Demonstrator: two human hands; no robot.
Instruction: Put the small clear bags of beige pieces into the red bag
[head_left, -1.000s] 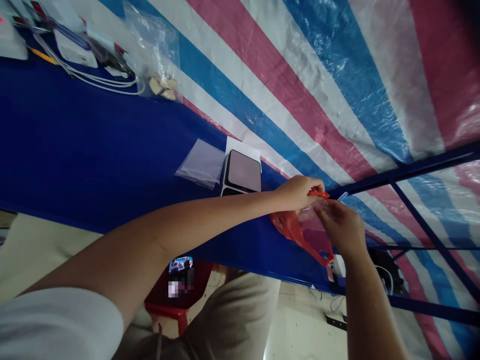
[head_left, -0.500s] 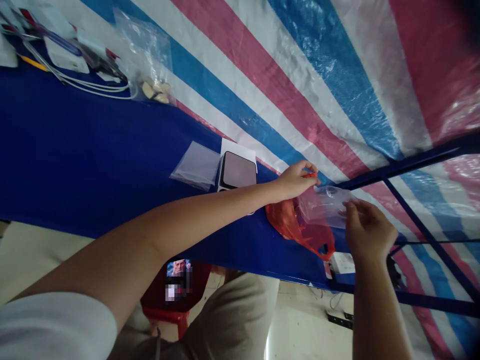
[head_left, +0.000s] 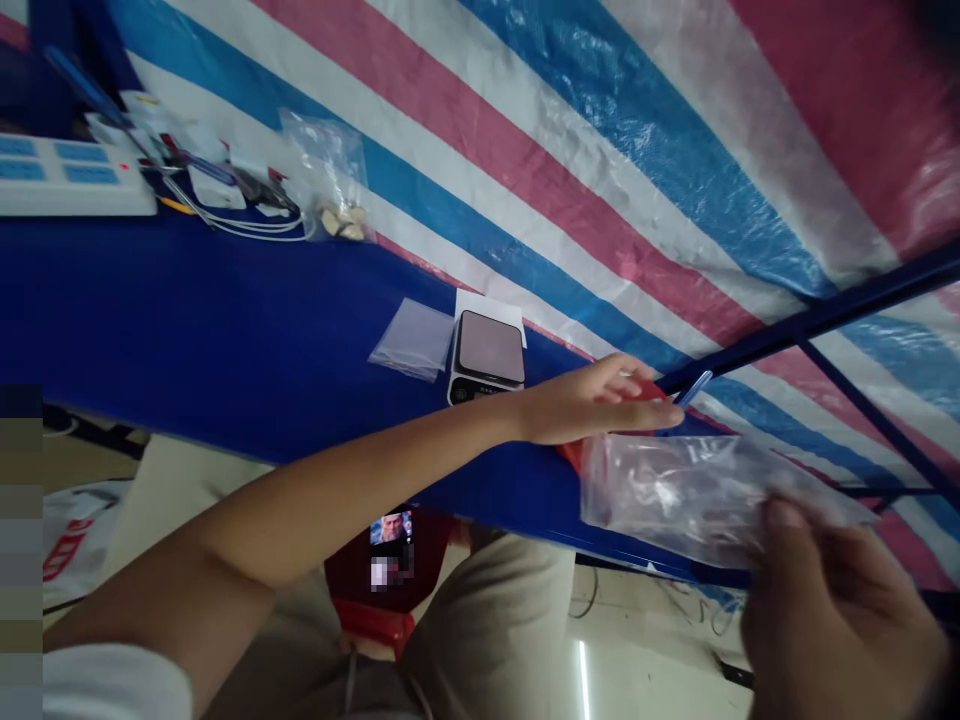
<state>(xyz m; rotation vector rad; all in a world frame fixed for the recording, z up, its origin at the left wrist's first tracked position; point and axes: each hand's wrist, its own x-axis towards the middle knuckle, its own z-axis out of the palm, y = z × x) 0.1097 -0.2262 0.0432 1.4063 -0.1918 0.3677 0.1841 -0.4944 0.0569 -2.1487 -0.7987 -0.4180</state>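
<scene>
My right hand, at the lower right, pinches the end of a clear plastic bag that stretches leftward over the table edge. Just above the bag, my left hand has its fingers apart and reaches over a red plastic bag, mostly hidden under it. A blue pen-like object shows by its fingertips. Left of this hand sits a small scale with a dark top, and flat clear bags lie beside it.
On the blue table, a power strip, white cables and a bag of pale pieces lie at the left. A dark metal frame crosses the right. Below is a red stool with a lit phone.
My right hand has drawn the clear bag down and to the right, away from the red bag. My left hand has opened, and the view has shifted left.
</scene>
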